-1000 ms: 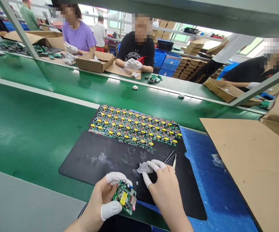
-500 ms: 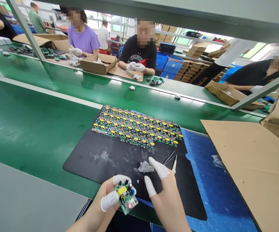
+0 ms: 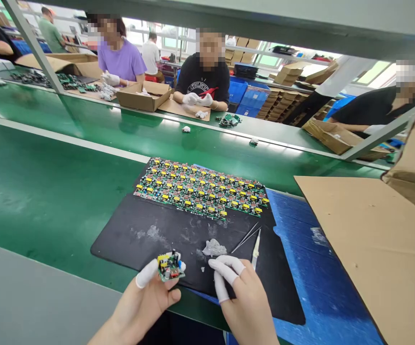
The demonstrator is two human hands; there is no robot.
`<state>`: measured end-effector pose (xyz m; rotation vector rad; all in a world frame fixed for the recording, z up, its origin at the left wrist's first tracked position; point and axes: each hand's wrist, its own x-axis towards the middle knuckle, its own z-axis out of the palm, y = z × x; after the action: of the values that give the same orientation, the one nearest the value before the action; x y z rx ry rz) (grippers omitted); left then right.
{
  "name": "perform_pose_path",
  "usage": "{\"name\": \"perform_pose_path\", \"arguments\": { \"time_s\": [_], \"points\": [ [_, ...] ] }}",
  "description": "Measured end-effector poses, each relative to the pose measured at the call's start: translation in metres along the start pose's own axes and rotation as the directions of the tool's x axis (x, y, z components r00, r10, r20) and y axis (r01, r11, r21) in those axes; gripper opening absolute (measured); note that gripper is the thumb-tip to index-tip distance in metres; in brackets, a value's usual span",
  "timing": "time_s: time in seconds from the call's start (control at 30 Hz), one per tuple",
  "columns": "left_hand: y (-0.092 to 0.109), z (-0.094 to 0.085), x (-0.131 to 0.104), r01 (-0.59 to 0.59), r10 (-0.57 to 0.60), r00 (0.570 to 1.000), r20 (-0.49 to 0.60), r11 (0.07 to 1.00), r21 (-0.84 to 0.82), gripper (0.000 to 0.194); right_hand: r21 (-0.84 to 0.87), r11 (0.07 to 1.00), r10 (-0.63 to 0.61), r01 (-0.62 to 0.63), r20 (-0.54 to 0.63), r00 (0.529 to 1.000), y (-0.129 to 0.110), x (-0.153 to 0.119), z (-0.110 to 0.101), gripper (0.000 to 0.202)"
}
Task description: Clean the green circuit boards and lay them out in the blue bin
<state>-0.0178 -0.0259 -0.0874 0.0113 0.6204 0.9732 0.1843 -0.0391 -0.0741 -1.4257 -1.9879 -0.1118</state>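
My left hand [image 3: 146,292] holds a small green circuit board [image 3: 172,267] between thumb and fingers, over the near edge of a black mat [image 3: 128,235]. The board carries a yellow transformer, black capacitors and a blue part. White finger cots cover fingertips on both hands. My right hand [image 3: 238,285] is just in front of a grey putty-like lump [image 3: 214,247] on the mat. Its fingers are bent together in a pinch; whatever lies between the tips is too small to tell. Tweezers [image 3: 245,238] and a white-handled tool [image 3: 256,250] lie right of the lump.
A panel of circuit boards [image 3: 200,189] with yellow parts covers the mat's far side. Cardboard [image 3: 365,225] and blue sheeting [image 3: 297,249] lie at right. Beyond, small pieces sit on the green conveyor [image 3: 121,129]. Several people work across it, and a metal beam [image 3: 229,28] crosses above.
My left hand has shifted left and tilted the circuit board more upright. My right hand's spread fingers have drawn together. The small pieces on the conveyor have moved slightly left.
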Motion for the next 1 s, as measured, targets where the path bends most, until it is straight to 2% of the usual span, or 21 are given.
{"name": "perform_pose_path", "arguments": {
  "time_s": [0.1,0.23,0.37,0.53,0.67,0.83,0.9,1.0],
  "points": [
    [0.005,0.002,0.001,-0.03,0.03,0.998,-0.052,1.0,0.006,0.035,-0.062,0.997,-0.033,0.036,0.052,0.998,0.002,-0.007,0.012,0.017],
    [0.004,0.007,-0.002,0.041,-0.041,0.998,-0.037,0.999,-0.017,0.034,-0.041,0.999,-0.011,0.013,0.047,0.999,-0.004,-0.01,0.024,0.018],
    [0.002,0.013,-0.006,0.101,-0.101,0.995,-0.006,0.994,-0.033,0.028,-0.051,0.999,-0.007,0.008,0.016,1.0,-0.003,-0.002,0.023,0.019],
    [-0.001,0.013,-0.006,0.12,-0.121,0.993,-0.01,0.993,-0.021,0.028,-0.305,0.952,-0.031,-0.005,-0.111,0.993,0.014,0.013,0.013,0.021],
    [-0.006,0.007,-0.001,0.106,-0.107,0.994,-0.031,0.994,-0.023,0.03,-0.419,0.898,-0.144,0.134,0.009,0.99,0.012,0.006,0.013,0.027],
    [-0.011,0.008,0.004,0.149,-0.148,0.989,-0.027,0.989,-0.001,0.031,-0.469,0.859,-0.186,0.204,0.086,0.979,0.0,-0.002,0.015,0.029],
    [-0.012,0.011,0.003,0.179,-0.179,0.984,-0.007,0.984,0.007,0.031,-0.394,0.894,-0.179,0.213,0.122,0.976,0.008,0.005,0.01,0.03],
    [-0.013,0.011,-0.001,0.212,-0.212,0.977,0.0,0.977,0.008,0.032,-0.314,0.939,-0.09,0.138,0.163,0.982,0.039,0.019,-0.005,0.036]
  ]
}}
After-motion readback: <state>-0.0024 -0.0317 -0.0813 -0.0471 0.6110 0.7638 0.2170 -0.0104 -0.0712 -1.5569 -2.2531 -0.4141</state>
